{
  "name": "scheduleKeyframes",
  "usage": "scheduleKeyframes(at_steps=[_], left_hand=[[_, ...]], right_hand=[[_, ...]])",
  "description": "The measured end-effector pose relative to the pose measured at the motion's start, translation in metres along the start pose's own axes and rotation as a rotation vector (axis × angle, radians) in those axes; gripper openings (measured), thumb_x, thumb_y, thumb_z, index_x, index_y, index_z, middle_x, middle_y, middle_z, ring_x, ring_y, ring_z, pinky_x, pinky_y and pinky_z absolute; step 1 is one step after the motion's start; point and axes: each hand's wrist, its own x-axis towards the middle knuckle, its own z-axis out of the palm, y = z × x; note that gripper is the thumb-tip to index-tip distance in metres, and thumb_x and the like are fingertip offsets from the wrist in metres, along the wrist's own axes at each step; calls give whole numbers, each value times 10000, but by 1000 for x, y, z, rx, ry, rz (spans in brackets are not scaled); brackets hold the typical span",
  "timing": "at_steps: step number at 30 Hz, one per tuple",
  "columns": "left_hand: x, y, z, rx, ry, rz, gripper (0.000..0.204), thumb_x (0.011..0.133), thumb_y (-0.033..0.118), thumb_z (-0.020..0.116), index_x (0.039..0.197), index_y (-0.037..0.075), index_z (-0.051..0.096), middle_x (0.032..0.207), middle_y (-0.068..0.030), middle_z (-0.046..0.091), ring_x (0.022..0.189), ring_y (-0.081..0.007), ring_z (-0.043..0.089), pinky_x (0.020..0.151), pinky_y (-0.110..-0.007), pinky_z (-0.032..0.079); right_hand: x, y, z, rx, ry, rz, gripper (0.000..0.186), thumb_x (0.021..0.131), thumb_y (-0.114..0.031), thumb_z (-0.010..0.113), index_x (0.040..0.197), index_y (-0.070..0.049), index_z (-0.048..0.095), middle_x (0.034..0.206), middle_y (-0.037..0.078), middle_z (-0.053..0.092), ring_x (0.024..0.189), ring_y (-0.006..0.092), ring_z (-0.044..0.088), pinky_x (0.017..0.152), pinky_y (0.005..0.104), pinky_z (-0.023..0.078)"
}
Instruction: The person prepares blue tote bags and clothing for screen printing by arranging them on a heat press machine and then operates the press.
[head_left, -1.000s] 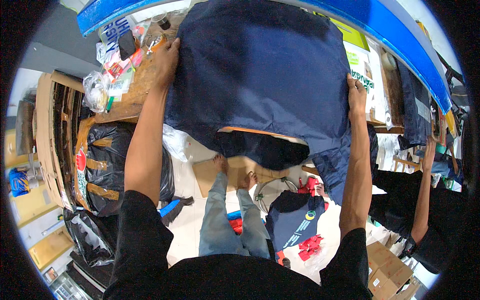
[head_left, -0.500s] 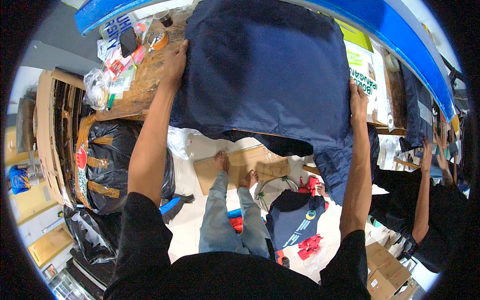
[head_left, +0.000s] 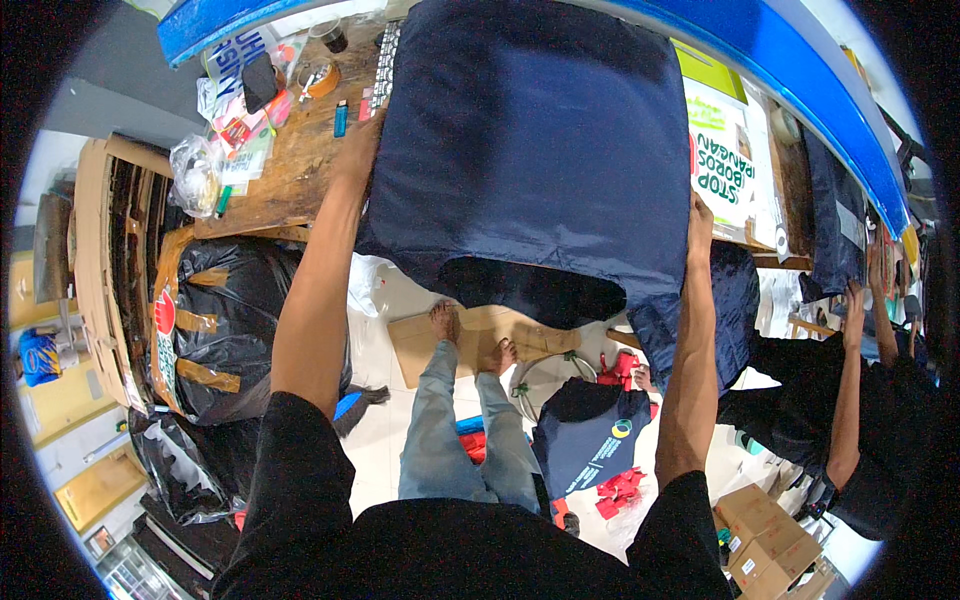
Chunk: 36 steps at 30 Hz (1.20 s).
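Note:
A dark navy glossy garment point(head_left: 530, 150) lies spread beneath a curved blue machine rim point(head_left: 820, 115), its lower end hanging past the wooden bench point(head_left: 255, 200). My left hand point(head_left: 355, 150) grips its left side, the fingertips partly hidden at the cloth's edge. My right hand point(head_left: 697, 220) has its fingers closed on the right side, beside a printed white sheet point(head_left: 725, 150). The garment's lower opening shows a black inside. Left of my left hand are a blue lighter point(head_left: 341, 119) and an orange tape roll point(head_left: 322, 82).
A black wrapped bundle point(head_left: 230, 340) and stacked cardboard point(head_left: 100, 260) stand at left. A cardboard sheet point(head_left: 420, 355) lies under my bare feet, near a dark printed cloth point(head_left: 590, 435). At right a co-worker point(head_left: 860, 450) in black reaches toward another bench; cardboard boxes point(head_left: 765, 540) sit lower right.
Both my hands have moved down toward me, the left also slightly rightward. The garment lies smoother and straighter, and the orange strip at its opening has gone out of sight.

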Motion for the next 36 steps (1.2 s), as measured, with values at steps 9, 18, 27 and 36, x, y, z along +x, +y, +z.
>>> scheduleKeyframes(at_steps=[9, 18, 27, 36], left_hand=[[5, 3, 3, 81, 5, -49, 587, 957, 489, 463, 1158, -44, 608, 1050, -115, 680, 916, -263, 632, 836, -334, 469], [-53, -29, -86, -394, 258, 84, 459, 968, 393, 505, 1229, 18, 543, 1095, -77, 597, 1013, -179, 563, 856, -330, 464], [-235, -247, -135, -463, 230, -301, 203, 934, 305, 540, 910, 106, 507, 745, 3, 504, 669, -113, 516, 507, -268, 386], [-383, -349, -93, -164, 68, -729, 422, 926, 197, 552, 1303, 47, 437, 1149, -100, 580, 898, -181, 570, 740, -343, 478]], right_hand=[[-2, 1, 7, 237, -70, 160, 550, 965, -444, 518, 1039, 87, 640, 908, 87, 663, 849, 155, 581, 771, 292, 467], [32, 28, -32, -506, 220, -481, 398, 908, -254, 600, 1255, -63, 573, 1339, 167, 524, 1216, 366, 501, 1018, 426, 399], [80, 67, 31, -944, 156, -572, 598, 898, -288, 501, 1470, -222, 338, 1551, 23, 268, 1432, 251, 235, 1115, 618, 142], [72, 6, -60, -274, 485, -281, 509, 1007, -402, 424, 1183, 39, 607, 880, 205, 695, 830, 277, 660, 753, 420, 485]])
